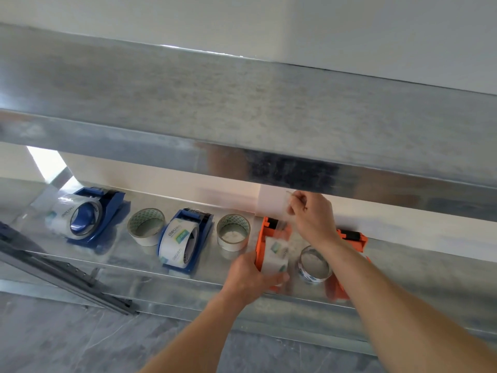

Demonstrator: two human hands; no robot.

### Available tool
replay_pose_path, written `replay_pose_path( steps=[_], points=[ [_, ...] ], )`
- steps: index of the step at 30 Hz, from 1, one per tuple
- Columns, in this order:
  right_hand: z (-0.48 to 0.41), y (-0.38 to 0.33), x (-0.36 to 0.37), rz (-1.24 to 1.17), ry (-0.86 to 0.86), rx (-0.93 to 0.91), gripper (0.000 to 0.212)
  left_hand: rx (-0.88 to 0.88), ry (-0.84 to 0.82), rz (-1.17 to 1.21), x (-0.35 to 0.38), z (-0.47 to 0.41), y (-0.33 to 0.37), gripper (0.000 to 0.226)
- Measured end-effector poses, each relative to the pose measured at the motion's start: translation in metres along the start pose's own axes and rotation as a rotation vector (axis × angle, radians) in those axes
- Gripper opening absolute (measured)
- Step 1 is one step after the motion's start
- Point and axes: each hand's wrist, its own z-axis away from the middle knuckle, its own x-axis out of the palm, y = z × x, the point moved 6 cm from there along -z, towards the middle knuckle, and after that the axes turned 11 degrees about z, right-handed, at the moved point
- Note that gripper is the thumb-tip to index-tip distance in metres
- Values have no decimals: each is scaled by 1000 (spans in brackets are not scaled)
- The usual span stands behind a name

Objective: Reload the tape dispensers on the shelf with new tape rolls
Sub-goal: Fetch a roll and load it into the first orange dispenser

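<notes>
Head view, left hand (248,275) grips roll (275,255), right hand (312,219) pinches tape (283,224) above

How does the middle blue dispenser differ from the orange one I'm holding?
The middle blue dispenser is blue, the orange dispenser orange. The middle blue dispenser stands untouched on the shelf; the left hand grips the orange dispenser while the right hand seems to pinch a tape end above it. Both hold a white printed roll.

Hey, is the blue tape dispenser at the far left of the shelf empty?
No, the far-left blue tape dispenser has a clear tape roll mounted on its hub.
</notes>
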Motion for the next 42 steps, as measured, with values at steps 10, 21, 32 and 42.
replay_pose_path(
  steps=[10,21,32,42],
  points=[
    [-20,-10,3,-72,-61,8,23,5,32,-17,0,2,-5,33],
    [-21,-5,8,-136,-78,69,21,30,135,-154,6,4,-8,49],
    [-39,10,27,-34,-222,159,22,48,133,-66,1,8,-9,42],
    [-20,29,52,115,-97,35,25,112,132,-113,-4,21,-20,32]
  ],
)
